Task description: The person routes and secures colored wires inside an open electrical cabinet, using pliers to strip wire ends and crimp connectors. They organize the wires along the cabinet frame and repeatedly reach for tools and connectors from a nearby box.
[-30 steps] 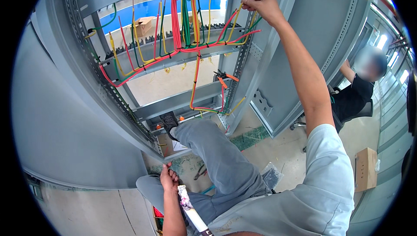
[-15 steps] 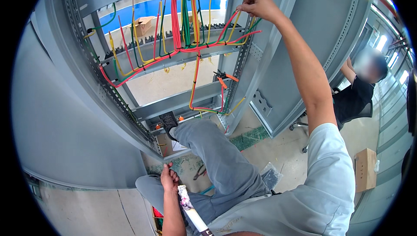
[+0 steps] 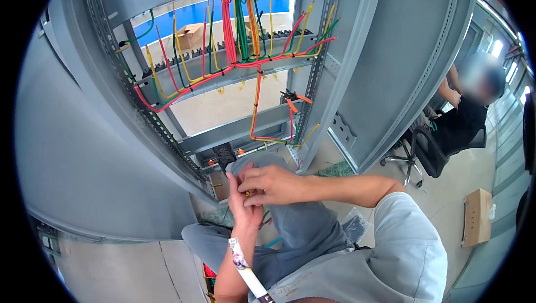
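Observation:
My left hand (image 3: 240, 198) and my right hand (image 3: 274, 183) meet over my raised knee (image 3: 296, 213), fingers together around a small yellow piece (image 3: 247, 194). Most of that piece is hidden by the fingers. Above them stands an open grey cabinet frame (image 3: 335, 80) with red, yellow and green wires (image 3: 245, 29) tied along a cross rail (image 3: 223, 77). A white strip with a patterned end (image 3: 245, 267) lies beside my left forearm.
Orange-handled pliers (image 3: 293, 102) hang on the wires near the right upright. A person (image 3: 466, 119) sits on an office chair (image 3: 421, 155) at the right. One cardboard box (image 3: 477, 216) stands on the floor, another (image 3: 191, 35) behind the cabinet. A grey panel (image 3: 84, 163) fills the left.
My right hand has come down from the wires at the cabinet's top right upright to my left hand at my knee. My left hand has lifted slightly to meet it.

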### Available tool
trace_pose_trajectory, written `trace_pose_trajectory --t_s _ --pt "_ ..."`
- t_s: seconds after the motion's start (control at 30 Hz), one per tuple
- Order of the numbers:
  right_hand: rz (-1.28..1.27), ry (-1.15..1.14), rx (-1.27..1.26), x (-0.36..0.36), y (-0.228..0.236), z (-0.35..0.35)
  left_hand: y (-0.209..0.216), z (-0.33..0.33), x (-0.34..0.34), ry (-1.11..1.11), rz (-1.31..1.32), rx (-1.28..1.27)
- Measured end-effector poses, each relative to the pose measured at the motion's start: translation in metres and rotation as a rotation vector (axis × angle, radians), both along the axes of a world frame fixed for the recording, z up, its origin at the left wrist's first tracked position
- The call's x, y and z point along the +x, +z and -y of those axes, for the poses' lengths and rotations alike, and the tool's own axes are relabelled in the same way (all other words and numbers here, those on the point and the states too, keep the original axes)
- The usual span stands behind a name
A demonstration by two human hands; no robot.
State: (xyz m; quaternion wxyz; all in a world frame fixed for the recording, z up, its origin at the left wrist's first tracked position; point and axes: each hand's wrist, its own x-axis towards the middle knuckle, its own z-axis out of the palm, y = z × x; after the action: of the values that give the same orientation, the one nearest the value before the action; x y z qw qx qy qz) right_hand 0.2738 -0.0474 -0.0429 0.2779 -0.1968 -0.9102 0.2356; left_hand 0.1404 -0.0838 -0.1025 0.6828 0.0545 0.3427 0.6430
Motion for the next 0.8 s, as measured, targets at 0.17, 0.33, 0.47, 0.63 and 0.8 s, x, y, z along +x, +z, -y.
trace_pose_trajectory --t_s 0.17,0.33,0.47,0.63,0.8 --pt "-0.083 -0.015 -0.246 0.002 -0.007 -0.001 -0.006 -0.001 -0.006 -0.091 -0.029 0.07" --pt "-0.132 0.008 -0.543 0.01 0.001 -0.001 0.0 0.003 -0.004 -0.187 -0.101 0.081" --pt "-0.447 -0.157 -0.801 0.04 0.04 -0.022 0.011 0.005 -0.006 -0.254 -0.015 0.237" --pt "-0.754 -0.257 -0.69 0.084 0.088 -0.048 -0.039 0.009 -0.045 -0.255 -0.13 0.16" --pt "-0.721 -0.361 -0.428 0.112 0.108 -0.062 -0.12 0.028 -0.091 -0.236 -0.004 0.025"
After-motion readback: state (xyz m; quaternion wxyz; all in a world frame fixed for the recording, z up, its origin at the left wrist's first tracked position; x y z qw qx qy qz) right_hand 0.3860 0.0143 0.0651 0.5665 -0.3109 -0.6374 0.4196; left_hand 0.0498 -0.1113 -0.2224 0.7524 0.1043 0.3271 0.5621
